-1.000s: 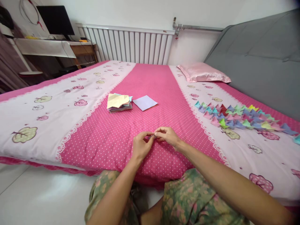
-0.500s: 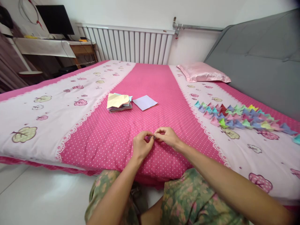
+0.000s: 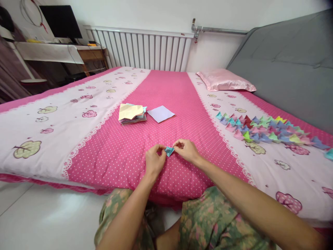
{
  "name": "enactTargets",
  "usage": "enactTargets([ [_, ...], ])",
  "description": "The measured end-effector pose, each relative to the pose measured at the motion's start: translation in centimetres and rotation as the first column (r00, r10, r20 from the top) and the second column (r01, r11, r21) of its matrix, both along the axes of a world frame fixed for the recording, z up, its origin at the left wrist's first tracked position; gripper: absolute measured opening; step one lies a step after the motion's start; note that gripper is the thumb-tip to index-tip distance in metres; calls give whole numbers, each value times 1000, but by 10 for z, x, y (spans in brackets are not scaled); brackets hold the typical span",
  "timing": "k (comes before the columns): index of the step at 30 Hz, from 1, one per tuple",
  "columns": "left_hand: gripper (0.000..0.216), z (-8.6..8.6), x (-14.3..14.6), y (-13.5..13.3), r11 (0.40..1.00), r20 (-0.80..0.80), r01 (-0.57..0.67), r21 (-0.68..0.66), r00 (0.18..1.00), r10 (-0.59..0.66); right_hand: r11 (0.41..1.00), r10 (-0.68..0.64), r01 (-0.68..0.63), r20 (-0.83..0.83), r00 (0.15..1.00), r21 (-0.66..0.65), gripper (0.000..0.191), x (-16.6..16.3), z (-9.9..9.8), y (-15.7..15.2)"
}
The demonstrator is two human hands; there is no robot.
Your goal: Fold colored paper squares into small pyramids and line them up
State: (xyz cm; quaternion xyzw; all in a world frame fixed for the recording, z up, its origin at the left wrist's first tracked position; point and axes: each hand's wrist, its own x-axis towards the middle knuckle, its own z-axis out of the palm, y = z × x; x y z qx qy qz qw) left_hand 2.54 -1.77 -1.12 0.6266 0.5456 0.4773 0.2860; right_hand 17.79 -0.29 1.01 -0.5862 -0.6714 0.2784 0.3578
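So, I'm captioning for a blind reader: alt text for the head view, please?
A person's left hand and right hand hold a small folded teal paper over a pink dotted bedspread. Beyond lie a paper stack and a lilac sheet, with rows of colorful folded paper shapes to the right.

A bedspread (image 3: 166, 83) covers the bed, its hot-pink middle sprinkled with white dots; the pale bands on either side carry printed trees in pink and yellow-green. A shiny pink pillow (image 3: 226, 80) lies toward the far right, near the padded grey headboard (image 3: 283, 59). Across from me, a white ribbed radiator (image 3: 143, 50) stands against the white wall (image 3: 156, 12), and a metal pipe (image 3: 221, 31) runs from its upper right end toward the headboard. Over in the left corner I see a black monitor (image 3: 61, 21) on a wooden desk (image 3: 91, 54) draped with a white cloth (image 3: 52, 52), beside a mauve curtain (image 3: 13, 74). Glossy pale floor (image 3: 59, 215) shows at the lower left.
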Motion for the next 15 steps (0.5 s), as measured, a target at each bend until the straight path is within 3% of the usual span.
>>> enactTargets([
  [5, 17, 2, -1, -1, 998, -183, -29, 60, 982, 40, 1000, 9, -10, -15, 1000, -10, 9, 1, 1, 1],
  [9, 19, 6, -2, -3, 993, -345, 16, 115, 938, 25, 1000, 22, -22, -13, 1000, 4, 8, 2, 1, 0],
  [15, 22, 9, -1, -6, 991, -508, 51, 126, 861, 20, 997, 32, -38, 93, 995, 68, 11, 2, 0, -1],
])
